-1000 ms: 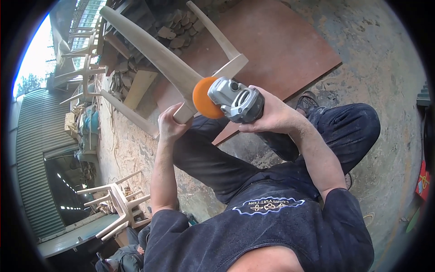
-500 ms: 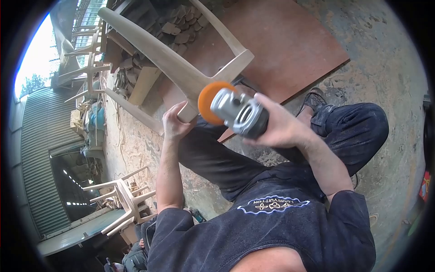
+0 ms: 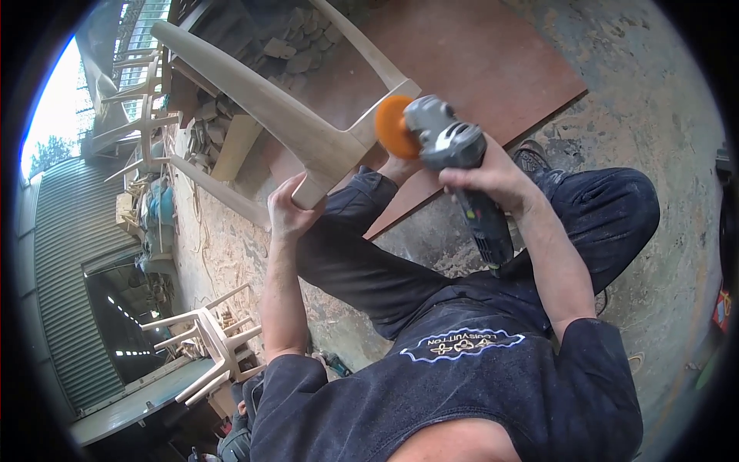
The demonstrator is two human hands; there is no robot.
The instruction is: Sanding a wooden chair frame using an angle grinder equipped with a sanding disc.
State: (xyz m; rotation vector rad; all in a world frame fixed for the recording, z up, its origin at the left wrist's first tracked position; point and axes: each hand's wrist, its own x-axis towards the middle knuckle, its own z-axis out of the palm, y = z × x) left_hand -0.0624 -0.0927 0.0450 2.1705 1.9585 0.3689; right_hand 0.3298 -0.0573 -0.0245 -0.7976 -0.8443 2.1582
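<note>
My left hand (image 3: 289,209) is wrapped round the near end of a pale wooden chair frame (image 3: 327,150), its fingers partly hidden behind the wood. From that joint a long leg slants to the far left, and a crosspiece runs to the right into a second leg. My right hand (image 3: 493,177) grips an angle grinder (image 3: 454,142) by its metal head, with the dark body hanging down towards my lap. The grinder's orange disc (image 3: 395,128) is at the crosspiece; whether it touches the wood I cannot tell.
A reddish-brown board (image 3: 493,69) lies on the dusty floor beyond my feet. Wood offcuts (image 3: 296,42) are heaped at the far left. Another chair frame (image 3: 215,339) stands at lower left, and several more (image 3: 142,115) are stacked farther off. Part of another person (image 3: 235,443) shows at the bottom left.
My right hand has swung the grinder away and to the right along the crosspiece, and its dark body has come into sight. The chair frame has shifted slightly left, still in my left hand.
</note>
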